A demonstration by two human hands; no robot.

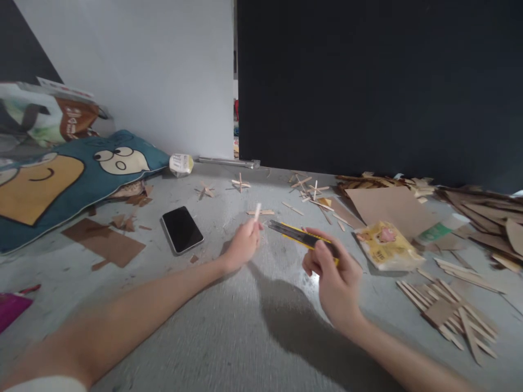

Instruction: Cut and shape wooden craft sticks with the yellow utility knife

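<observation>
Head view, stick (257, 211) in left hand (244, 245), cutter (300, 237) in right hand (338, 277)

Seemingly a home craft corner: cartoon cushion (89, 166), cardboard scraps (105, 243), wooden sticks (468, 330).

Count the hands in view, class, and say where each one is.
2. The left hand is near the middle, holding a stick; the right hand is to its right, holding a cutter.
</observation>
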